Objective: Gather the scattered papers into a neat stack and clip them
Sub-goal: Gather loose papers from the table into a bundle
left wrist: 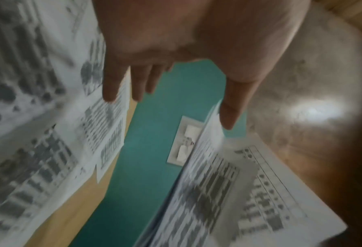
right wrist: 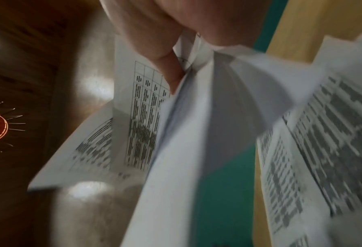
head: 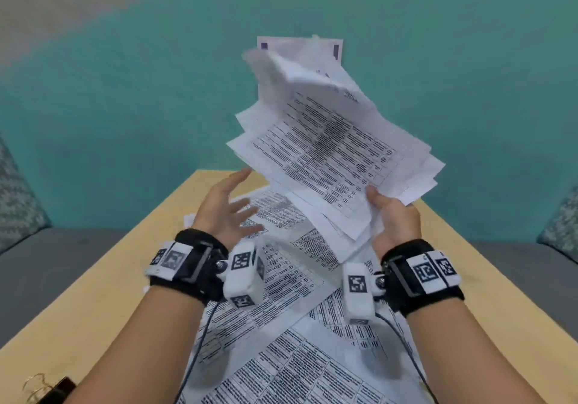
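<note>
right hand (head: pixel 394 219) pinching a fanned bundle of printed sheets (head: pixel 331 147) raised above the wooden table (head: pixel 93 294), left hand (head: pixel 225 208) spread and empty beside it, loose sheets (head: pixel 281 325) lying on the table

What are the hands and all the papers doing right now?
Right hand: grips the bunch of papers by its lower corner.
Bunch of papers: held up in the air, fanned out and uneven.
Left hand: fingers spread, holds nothing.
Loose papers: lie scattered and overlapping on the table.
Dark thing at the table's near left corner: too cut off to tell.
</note>
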Motion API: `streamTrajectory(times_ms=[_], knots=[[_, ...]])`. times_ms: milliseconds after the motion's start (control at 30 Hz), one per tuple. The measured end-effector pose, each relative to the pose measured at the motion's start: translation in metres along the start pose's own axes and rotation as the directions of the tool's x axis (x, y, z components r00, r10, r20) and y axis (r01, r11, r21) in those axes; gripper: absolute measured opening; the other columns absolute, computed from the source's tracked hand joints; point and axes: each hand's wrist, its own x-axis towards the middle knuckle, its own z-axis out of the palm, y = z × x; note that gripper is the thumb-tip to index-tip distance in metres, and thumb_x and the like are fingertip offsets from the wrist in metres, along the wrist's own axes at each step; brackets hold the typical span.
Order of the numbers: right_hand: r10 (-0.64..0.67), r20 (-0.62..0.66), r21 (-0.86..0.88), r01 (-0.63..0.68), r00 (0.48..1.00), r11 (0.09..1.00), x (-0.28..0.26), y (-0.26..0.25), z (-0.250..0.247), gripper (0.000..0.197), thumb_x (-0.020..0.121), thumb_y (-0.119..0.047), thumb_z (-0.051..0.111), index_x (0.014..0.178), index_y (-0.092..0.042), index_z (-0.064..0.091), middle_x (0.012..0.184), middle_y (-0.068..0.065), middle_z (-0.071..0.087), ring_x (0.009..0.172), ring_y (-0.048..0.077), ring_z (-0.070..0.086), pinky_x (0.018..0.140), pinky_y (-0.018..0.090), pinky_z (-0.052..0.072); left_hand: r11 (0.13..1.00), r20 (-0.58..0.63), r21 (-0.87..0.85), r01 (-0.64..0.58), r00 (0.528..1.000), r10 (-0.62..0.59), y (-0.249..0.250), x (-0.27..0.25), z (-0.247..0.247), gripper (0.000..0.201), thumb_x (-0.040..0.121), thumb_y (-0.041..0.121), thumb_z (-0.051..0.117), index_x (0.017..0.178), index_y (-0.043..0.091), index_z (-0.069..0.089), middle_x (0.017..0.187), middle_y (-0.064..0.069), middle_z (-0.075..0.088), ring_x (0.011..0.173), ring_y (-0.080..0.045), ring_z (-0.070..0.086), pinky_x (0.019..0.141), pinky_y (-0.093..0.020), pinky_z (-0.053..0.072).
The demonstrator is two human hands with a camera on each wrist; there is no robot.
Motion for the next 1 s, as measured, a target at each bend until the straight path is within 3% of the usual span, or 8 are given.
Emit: streamTrajectory(times_ms=[167, 267, 367, 533, 667, 767, 933, 1000], knots=[[0.092, 0.15, 0.036, -0.098, 0.984, 0.994, -0.016, 0.023, 0.028, 0.042, 0.08, -0.007, 0.08, 0.119, -0.002, 0.066, 0.107, 0.013, 0.077, 0.097, 0.033, 0.074, 0.086, 0.049, 0.06, 0.994, -0.002, -0.04, -0.103, 0.995, 0.103, -0.013, -0.005, 0.026, 0.054, 0.082, 0.015, 0.08, 0.13, 0.001, 0.058, 0.095, -0.009, 0.067, 0.074, -0.024, 0.068, 0.067, -0.037, 0.056], [0.105, 0.257, -0.017, -0.105, 0.961, 0.994, -0.025, 0.029, 0.033, 0.043, 0.08, -0.004, 0.079, 0.12, 0.004, 0.065, 0.108, 0.019, 0.076, 0.1, 0.037, 0.073, 0.095, 0.052, 0.055, 0.974, -0.183, 0.035, -0.225, 0.956, 0.228, -0.006, -0.004, 0.025, 0.053, 0.083, -0.005, 0.075, 0.126, 0.006, 0.045, 0.102, -0.005, 0.064, 0.088, -0.023, 0.064, 0.082, -0.038, 0.051], [0.06, 0.228, -0.05, -0.05, 0.972, 0.997, -0.022, 0.024, 0.028, 0.045, 0.077, -0.001, 0.079, 0.12, 0.002, 0.065, 0.107, 0.018, 0.076, 0.101, 0.037, 0.073, 0.095, 0.048, 0.056, 0.949, -0.202, 0.062, -0.31, 0.927, 0.316, 0.004, -0.005, 0.019, 0.087, 0.083, -0.007, 0.076, 0.153, 0.004, 0.026, 0.134, -0.01, 0.055, 0.11, -0.024, 0.058, 0.108, -0.043, 0.043], [-0.243, 0.027, -0.155, 0.244, 0.97, 0.957, -0.007, -0.007, 0.009, 0.052, 0.084, -0.022, 0.077, 0.132, -0.022, 0.058, 0.124, -0.001, 0.066, 0.106, 0.014, 0.064, 0.089, 0.039, 0.054, 0.905, -0.168, 0.199, -0.376, 0.896, 0.41, 0.024, -0.007, 0.0, 0.08, 0.066, 0.012, 0.092, 0.129, -0.006, 0.045, 0.123, -0.015, 0.06, 0.115, -0.032, 0.061, 0.096, -0.042, 0.052], [-0.163, 0.169, -0.227, 0.2, 0.972, 0.953, -0.004, -0.03, -0.001, 0.033, 0.095, -0.047, 0.061, 0.122, -0.027, 0.057, 0.116, -0.004, 0.069, 0.104, 0.013, 0.064, 0.089, 0.039, 0.049, 0.887, 0.031, 0.278, -0.37, 0.926, 0.376, 0.024, -0.006, -0.006, 0.103, 0.046, 0.017, 0.101, 0.136, -0.002, 0.054, 0.126, -0.017, 0.07, 0.109, -0.035, 0.071, 0.098, -0.053, 0.056], [-0.166, 0.275, -0.149, 0.213, 0.947, 0.966, -0.007, -0.035, 0.0, 0.022, 0.102, -0.035, 0.056, 0.1, -0.014, 0.065, 0.077, -0.006, 0.07, 0.071, 0.013, 0.066, 0.071, 0.032, 0.047, 0.839, 0.161, 0.405, -0.363, 0.932, 0.325, 0.017, -0.014, 0.001, 0.057, 0.067, -0.004, 0.087, 0.119, 0.005, 0.067, 0.109, -0.011, 0.079, 0.105, -0.033, 0.074, 0.1, -0.055, 0.054], [-0.356, 0.224, -0.177, 0.397, 0.907, 0.9, -0.009, -0.034, 0.01, 0.025, 0.097, -0.038, 0.06, 0.097, -0.014, 0.067, 0.094, -0.007, 0.071, 0.085, 0.015, 0.064, 0.081, 0.037, 0.048, 0.813, 0.237, 0.438, -0.383, 0.922, 0.307, 0.012, -0.017, 0.003, 0.051, 0.07, -0.006, 0.086, 0.113, 0.012, 0.066, 0.11, -0.004, 0.079, 0.107, -0.026, 0.073, 0.106, -0.053, 0.049], [-0.42, 0.18, -0.144, 0.446, 0.89, 0.883, -0.007, -0.034, 0.009, 0.021, 0.096, -0.033, 0.064, 0.095, -0.012, 0.069, 0.097, -0.007, 0.073, 0.09, 0.017, 0.068, 0.084, 0.04, 0.054, 0.833, 0.186, 0.408, -0.373, 0.927, 0.324, 0.014, -0.017, 0.002, 0.076, 0.057, 0.007, 0.095, 0.126, 0.008, 0.061, 0.12, -0.007, 0.075, 0.115, -0.029, 0.069, 0.109, -0.055, 0.046]])
